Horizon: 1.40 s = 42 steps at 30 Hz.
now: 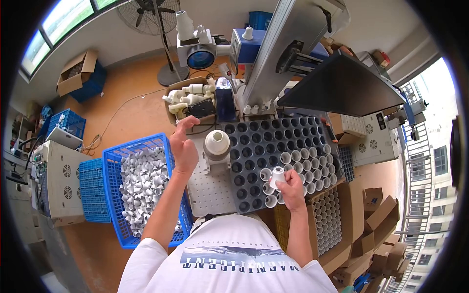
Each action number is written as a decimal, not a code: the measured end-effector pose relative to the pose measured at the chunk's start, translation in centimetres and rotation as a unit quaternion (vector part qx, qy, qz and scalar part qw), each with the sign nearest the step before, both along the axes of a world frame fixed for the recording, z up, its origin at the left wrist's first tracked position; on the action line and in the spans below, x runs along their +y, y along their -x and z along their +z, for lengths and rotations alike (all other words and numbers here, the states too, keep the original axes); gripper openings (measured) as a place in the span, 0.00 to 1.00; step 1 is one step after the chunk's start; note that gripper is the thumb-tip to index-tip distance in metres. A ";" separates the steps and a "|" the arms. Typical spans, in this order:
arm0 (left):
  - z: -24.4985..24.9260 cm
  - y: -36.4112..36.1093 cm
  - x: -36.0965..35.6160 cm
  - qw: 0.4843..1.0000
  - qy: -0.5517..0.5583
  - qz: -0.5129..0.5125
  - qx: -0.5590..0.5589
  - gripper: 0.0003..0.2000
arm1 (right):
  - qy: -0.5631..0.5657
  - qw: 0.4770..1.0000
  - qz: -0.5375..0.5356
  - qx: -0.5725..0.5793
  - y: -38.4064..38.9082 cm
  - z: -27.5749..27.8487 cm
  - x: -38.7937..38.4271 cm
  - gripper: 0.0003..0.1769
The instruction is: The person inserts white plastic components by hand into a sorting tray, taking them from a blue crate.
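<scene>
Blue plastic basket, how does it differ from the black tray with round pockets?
The blue plastic basket has slotted walls around one open space; the black tray with round pockets is a grid, many of its pockets bare. Small white parts lie jumbled in the basket but sit in separate pockets in the tray. Both hold white parts.

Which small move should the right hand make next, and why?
Probably lower the white conical plastic part into an empty round hole of the black plastic tray: the right hand holds it over the tray, where similar white parts fill nearby holes.
</scene>
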<state>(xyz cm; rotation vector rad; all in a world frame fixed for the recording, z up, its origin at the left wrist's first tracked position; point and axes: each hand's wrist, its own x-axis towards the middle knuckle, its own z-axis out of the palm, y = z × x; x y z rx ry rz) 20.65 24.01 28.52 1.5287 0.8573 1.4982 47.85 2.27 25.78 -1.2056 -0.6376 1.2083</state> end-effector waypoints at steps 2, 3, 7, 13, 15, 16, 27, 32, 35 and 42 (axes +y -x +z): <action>0.5 -0.4 -0.1 1.000 -0.008 -0.024 -0.006 0.25 | -0.011 1.000 0.004 -0.024 0.9 0.8 1.4 0.15; 0.8 -0.7 -0.2 0.999 -0.012 -0.036 -0.010 0.25 | -0.018 0.999 0.000 -0.035 1.4 1.4 2.2 0.15; 1.9 -1.8 -0.4 0.997 -0.006 -0.054 0.053 0.24 | -0.060 0.995 -0.001 -0.078 4.0 4.8 6.2 0.16; 2.5 -4.4 -1.0 0.999 -0.008 -0.021 0.047 0.15 | -0.145 0.986 -0.009 -0.085 6.0 6.1 9.9 0.16; 2.3 -4.4 -1.0 0.992 0.031 -0.085 0.087 0.09 | -0.151 0.985 -0.017 -0.078 6.9 6.3 10.9 0.16; 2.8 -3.9 -1.1 0.996 0.021 -0.065 0.061 0.09 | -0.156 0.985 -0.019 -0.075 7.4 6.3 11.6 0.15; -11.4 20.4 -2.0 0.919 0.111 0.299 0.230 0.16 | -0.224 0.907 0.029 -0.356 12.2 1.6 15.4 0.21; -25.9 26.8 -10.7 0.845 0.248 0.315 0.353 0.13 | -0.230 0.900 0.011 -0.369 12.2 1.5 15.1 0.21; -28.2 24.6 -15.3 0.862 0.323 0.280 0.271 0.12 | -0.225 0.900 0.009 -0.373 12.1 1.7 14.9 0.19; -26.7 19.1 -16.2 0.863 0.347 0.213 0.301 0.13 | -0.193 0.907 0.023 -0.374 6.2 0.5 11.4 0.12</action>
